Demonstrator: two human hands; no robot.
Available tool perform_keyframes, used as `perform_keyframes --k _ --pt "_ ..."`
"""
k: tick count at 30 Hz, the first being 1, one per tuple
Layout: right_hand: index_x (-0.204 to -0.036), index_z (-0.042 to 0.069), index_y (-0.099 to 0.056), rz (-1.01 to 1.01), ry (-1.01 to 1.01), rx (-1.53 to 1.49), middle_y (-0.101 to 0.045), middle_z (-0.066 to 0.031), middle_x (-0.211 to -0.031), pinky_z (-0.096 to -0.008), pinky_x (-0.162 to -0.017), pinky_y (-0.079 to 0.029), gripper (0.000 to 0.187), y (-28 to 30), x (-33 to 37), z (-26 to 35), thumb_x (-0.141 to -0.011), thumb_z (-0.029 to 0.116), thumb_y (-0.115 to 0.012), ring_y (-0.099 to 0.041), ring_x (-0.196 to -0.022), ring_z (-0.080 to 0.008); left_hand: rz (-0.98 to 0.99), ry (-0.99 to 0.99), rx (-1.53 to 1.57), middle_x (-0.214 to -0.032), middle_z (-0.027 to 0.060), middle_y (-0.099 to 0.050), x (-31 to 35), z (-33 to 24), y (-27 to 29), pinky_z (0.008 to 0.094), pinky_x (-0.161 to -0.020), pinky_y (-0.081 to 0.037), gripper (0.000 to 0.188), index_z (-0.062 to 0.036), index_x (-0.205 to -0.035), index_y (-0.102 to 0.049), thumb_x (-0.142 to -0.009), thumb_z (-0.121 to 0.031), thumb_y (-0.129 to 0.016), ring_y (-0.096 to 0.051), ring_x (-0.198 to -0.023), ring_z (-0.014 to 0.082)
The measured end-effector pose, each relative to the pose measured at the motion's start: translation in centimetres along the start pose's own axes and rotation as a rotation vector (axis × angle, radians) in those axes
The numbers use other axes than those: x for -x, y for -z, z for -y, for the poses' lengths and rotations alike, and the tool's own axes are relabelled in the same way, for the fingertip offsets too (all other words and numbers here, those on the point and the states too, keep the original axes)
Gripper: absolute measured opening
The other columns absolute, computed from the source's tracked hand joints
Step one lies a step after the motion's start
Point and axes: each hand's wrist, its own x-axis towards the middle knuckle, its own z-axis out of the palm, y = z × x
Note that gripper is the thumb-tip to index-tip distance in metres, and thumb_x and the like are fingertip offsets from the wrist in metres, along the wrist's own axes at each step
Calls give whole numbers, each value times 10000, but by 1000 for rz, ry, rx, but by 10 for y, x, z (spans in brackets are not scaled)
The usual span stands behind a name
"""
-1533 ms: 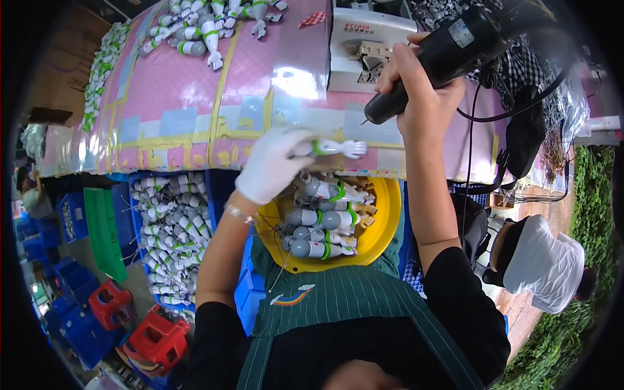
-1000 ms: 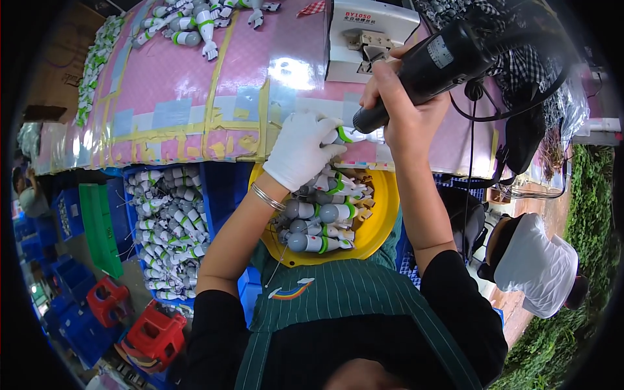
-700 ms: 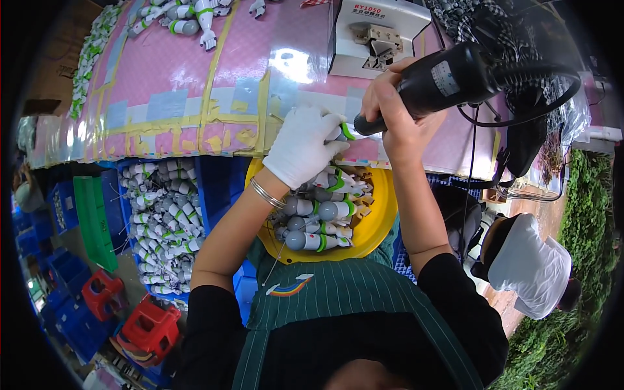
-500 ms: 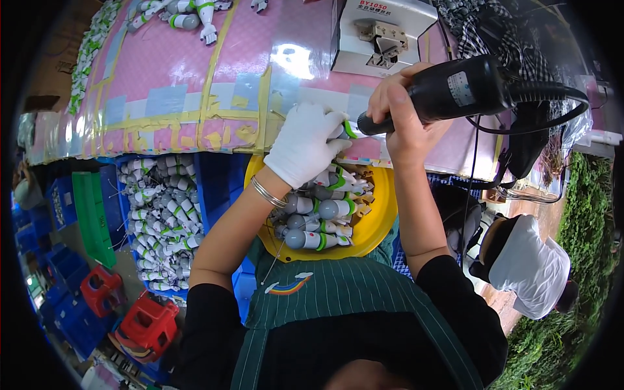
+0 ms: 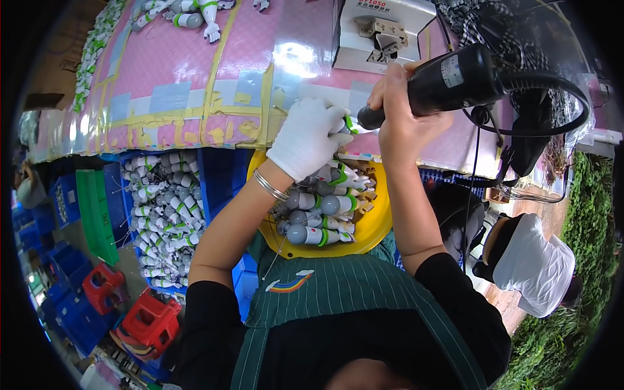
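Note:
My left hand [image 5: 307, 138], in a white glove, pinches a small white, grey and green toy part [image 5: 349, 123] at the near edge of the table; its fingers hide most of it. My bare right hand [image 5: 404, 127] is wrapped around a black electric screwdriver [image 5: 448, 79]. The tool lies nearly sideways, its nose pointing left at the toy part. Whether the bit touches the part I cannot make out. Below my hands, a yellow basin [image 5: 379, 235] on my lap holds several similar toy limbs [image 5: 320, 236] with grey round ends and green bands.
A white screw feeder [image 5: 356, 49] stands on the pink, taped table [image 5: 175, 65]. Left of the basin, a blue crate [image 5: 214, 188] is full of toy parts. Red stools [image 5: 148, 328] stand at lower left. A cable [image 5: 578, 110] loops at right, near another person [image 5: 533, 263].
My right hand and the screwdriver have shifted slightly left, the tool's rear end tipping a little upward. My left hand keeps its pinch on the toy part with hardly any movement.

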Motion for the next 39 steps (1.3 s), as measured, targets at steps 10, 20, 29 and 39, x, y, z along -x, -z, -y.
perform_keyframes --k 10,20,29,39 --pt "-1098 -58 -498 87 -121 -215 -495 -68 -591 -310 -488 -449 247 11 -32 51 -874 1 -584 -498 -463 -163 194 -193 -103 -866 120 -593 64 -29 8 468 -700 -436 317 -83 -1018 -592 -795 -284 -695 -590 -815 345" --pt "-1020 -42 -567 28 161 -158 -563 -70 -602 -285 -502 -452 181 -7 -102 37 -865 -8 -654 -540 -476 -152 -45 -406 -252 -931 174 -622 7 50 100 475 -804 -471 181 -35 -957 -626 -817 -139 -576 -585 -900 375" --pt "-969 3 -610 -24 219 186 -648 -13 -767 -270 -623 -494 349 -29 -100 -4 -729 160 -808 -578 -680 -87 -79 -214 -1042 -1290 103 -596 -115 261 181 451 -997 -401 435 -158 -1173 -657 -745 -86 -629 -501 -1272 300" --pt "-991 6 -570 -56 90 44 -575 -13 -711 -287 -599 -449 407 -1 -94 8 -700 173 -800 -499 -644 -108 97 -188 -564 -939 182 -619 -88 154 171 449 -842 -466 322 -20 -1012 -628 -694 23 -658 -588 -962 383"
